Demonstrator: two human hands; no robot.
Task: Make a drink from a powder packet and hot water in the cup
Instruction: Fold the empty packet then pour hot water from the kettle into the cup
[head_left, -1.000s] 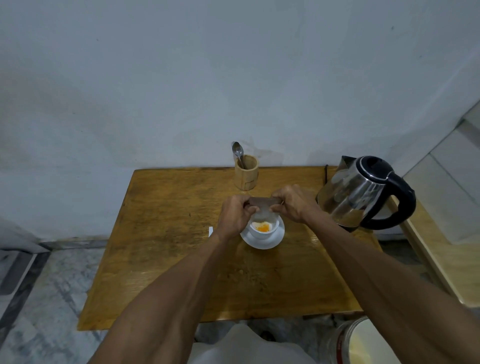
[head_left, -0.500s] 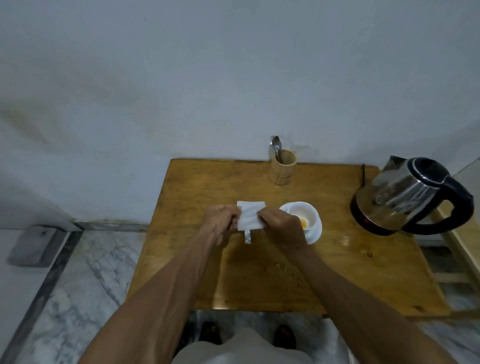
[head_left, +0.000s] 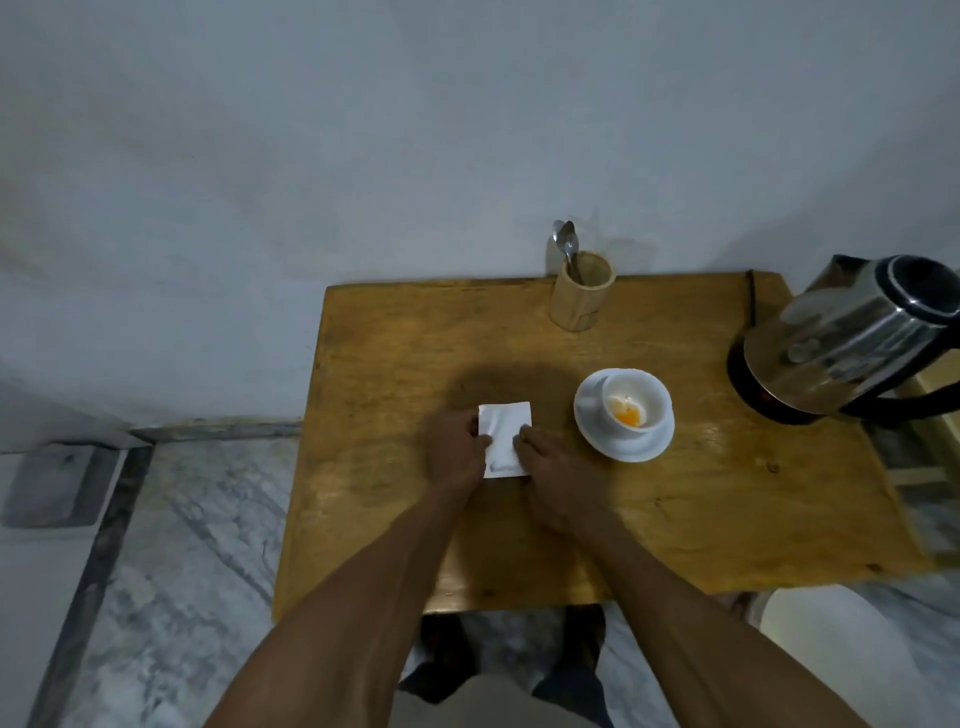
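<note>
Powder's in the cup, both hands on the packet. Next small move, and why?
Probably let go of the packet and send the right hand to the kettle. Orange powder already lies in the cup, with no water visible, and both hands, left hand included, pin the packet flat on the table.

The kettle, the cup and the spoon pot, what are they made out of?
The kettle looks like shiny polished metal, since it mirrors the room, with a black, probably plastic, lid and base. The cup and its saucer look like glossy white ceramic. The spoon pot seems to be pale matte wood or bamboo; I can't tell which.
</note>
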